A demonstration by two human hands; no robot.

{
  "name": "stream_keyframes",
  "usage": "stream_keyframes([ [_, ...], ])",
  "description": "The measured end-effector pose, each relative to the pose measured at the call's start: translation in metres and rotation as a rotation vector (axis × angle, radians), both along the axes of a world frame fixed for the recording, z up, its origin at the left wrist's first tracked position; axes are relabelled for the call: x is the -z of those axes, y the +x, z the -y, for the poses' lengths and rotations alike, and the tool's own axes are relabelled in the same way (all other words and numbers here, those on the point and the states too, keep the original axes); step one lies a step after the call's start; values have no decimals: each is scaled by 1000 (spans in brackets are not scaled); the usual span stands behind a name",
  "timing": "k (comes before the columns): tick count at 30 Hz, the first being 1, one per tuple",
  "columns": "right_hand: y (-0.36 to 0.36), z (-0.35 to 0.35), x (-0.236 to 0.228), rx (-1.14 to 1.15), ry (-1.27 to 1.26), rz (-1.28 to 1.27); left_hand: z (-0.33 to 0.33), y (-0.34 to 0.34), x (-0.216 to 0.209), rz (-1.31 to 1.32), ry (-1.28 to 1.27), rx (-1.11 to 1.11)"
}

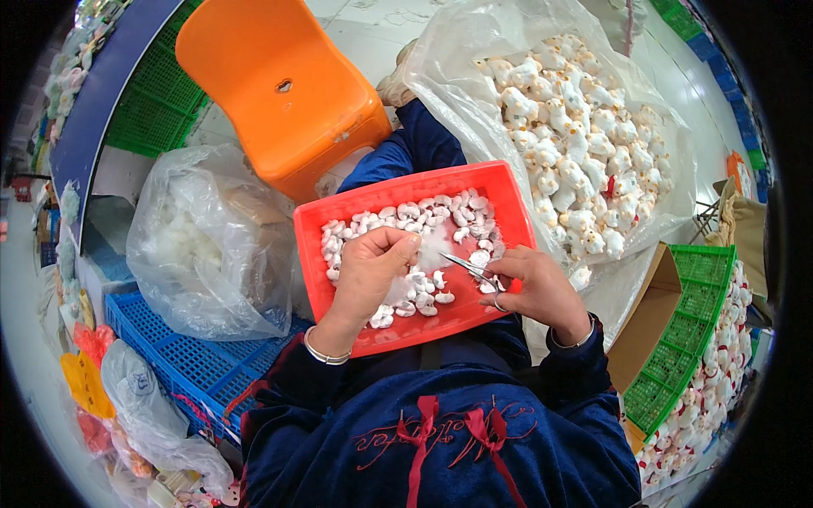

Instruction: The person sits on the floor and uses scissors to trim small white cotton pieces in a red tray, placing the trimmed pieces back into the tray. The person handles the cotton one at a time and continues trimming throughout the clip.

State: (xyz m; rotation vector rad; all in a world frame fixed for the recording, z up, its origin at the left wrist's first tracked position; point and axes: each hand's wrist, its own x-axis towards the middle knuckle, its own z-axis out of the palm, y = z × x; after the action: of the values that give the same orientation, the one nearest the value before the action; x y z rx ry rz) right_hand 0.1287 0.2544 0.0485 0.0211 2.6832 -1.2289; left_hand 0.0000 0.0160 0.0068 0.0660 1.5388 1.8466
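On my lap rests a red plastic tub [373, 343] holding many small white curved fabric pieces [351, 227]. My left hand [373, 267] is closed in a pinch above its middle, with a tuft of white stuffing [436, 243] at the fingertips. Whether a small fabric piece is also in that pinch is hidden. My right hand [538, 284], over the tub's right side, grips silver forceps [468, 266] by their scissor-style finger loops. Their tip points left and meets the edge of the tuft.
An orange chair [279, 93] stands beyond the tub. To its right, a clear plastic bag [457, 93] holds many white plush toys [584, 152]. A bag of stuffing [203, 245] sits at left on a blue crate [203, 356]. Right are a cardboard box [648, 317] and green crate [690, 330].
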Motion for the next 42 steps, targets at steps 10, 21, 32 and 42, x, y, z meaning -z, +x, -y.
stream_keyframes([
  [10, 0, 5, 6, -28, -52, 0, -2, 3, 2, 21, 44, 124],
  [21, 3, -13, -17, -27, 234, 36, 8, -11, 11, 42, 39, 51],
  [32, -5, -5, -16, -59, 252, 12, 1, -1, 3, -6, 129, 96],
  [42, -9, 0, -12, -102, 134, 50, 0, -2, 2, 46, 97, 180],
])
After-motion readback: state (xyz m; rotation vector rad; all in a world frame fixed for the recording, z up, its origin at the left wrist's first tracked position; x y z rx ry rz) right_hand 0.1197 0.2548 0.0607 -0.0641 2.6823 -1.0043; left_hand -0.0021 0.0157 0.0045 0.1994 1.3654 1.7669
